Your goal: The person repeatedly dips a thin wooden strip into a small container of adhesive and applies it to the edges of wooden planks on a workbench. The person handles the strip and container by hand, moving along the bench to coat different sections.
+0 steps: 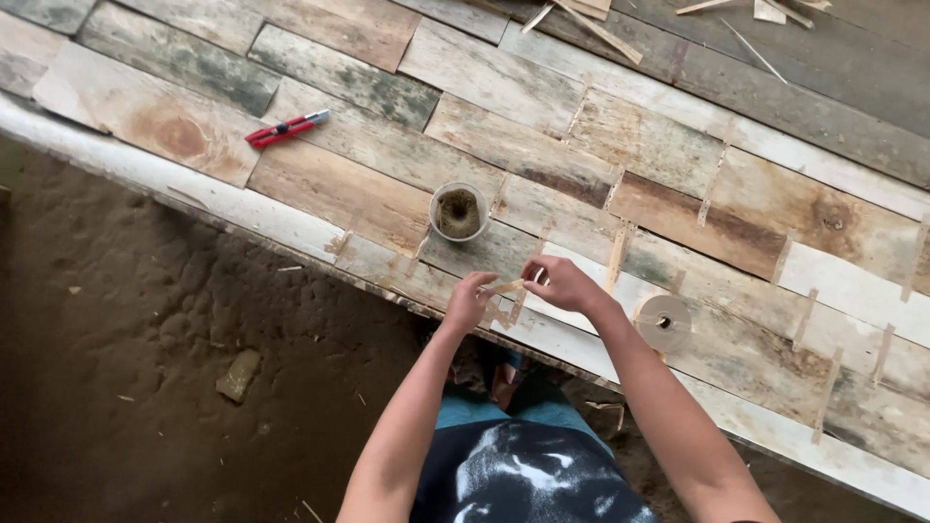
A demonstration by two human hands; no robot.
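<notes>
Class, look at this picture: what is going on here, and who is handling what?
A person stands at a patchwork wooden panel with many seams taped. The left hand and right hand hold a short strip of brown tape between them, just above the panel's near edge. A tape roll, a small cup and a red utility knife lie on the boards.

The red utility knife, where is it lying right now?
The red utility knife lies on the patchwork wooden panel, upper left in the head view, left of the small round cup.
</notes>
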